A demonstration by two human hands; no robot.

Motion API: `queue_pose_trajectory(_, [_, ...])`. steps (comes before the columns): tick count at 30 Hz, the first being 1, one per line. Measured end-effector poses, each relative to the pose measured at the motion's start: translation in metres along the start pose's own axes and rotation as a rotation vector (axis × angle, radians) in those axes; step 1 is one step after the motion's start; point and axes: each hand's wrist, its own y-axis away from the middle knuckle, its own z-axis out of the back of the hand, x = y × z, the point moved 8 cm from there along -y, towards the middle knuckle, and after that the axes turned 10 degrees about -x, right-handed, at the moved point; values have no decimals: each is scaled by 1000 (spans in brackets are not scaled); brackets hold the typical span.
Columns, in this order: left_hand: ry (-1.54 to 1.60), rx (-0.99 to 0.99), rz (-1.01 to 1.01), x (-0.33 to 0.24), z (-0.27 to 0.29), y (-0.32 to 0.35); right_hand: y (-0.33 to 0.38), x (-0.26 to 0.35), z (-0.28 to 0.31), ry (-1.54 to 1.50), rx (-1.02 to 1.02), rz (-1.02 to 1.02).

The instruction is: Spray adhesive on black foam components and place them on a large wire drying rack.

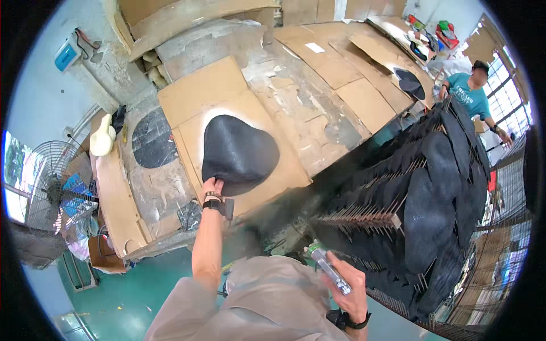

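Note:
A smooth black piece with a rounded, saddle-like outline point(239, 150) lies on a cardboard sheet point(190, 94), ringed by a white, sprayed-looking patch. My left hand point(213, 186) is at its near left corner, fingers closed on the edge; the fingertips are partly hidden. Close to my body on the right, my right hand point(351, 281) grips a silver tube-shaped tool with a green end point(330, 268). The tool points up and left, apart from the black piece; its exact kind is unclear.
A tall rack of black sheets point(432, 210) stands at right, wire ends jutting out. Behind it is another person point(469, 94). A fan point(54, 187) is at far left, a cream moulded piece point(103, 136) on the table's left. Another black piece point(409, 84) lies far right.

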Motion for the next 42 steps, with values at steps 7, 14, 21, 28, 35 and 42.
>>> queue_pose_trajectory(7, [309, 377, 246, -6, -139, 28, 12, -27, -4, 40, 22, -42])
queue_pose_trajectory(14, [508, 767, 157, -169, -279, 144, 18, -26, 0, 45, -24, 16])
queue_pose_trajectory(21, [434, 1127, -141, -310, -305, 294, 25, -42, 5, 149, -86, 6])
queue_pose_trajectory(28, [350, 1601, -126, -328, -333, 447, 47, -74, 33, 172, -213, -87])
queue_pose_trajectory(35, [169, 1711, 20, -282, -376, 599, 74, -112, 50, 135, -175, -300])
queue_pose_trajectory(42, [-91, 1988, 273, -167, -394, 832, 96, -150, 72, 197, -380, -256])
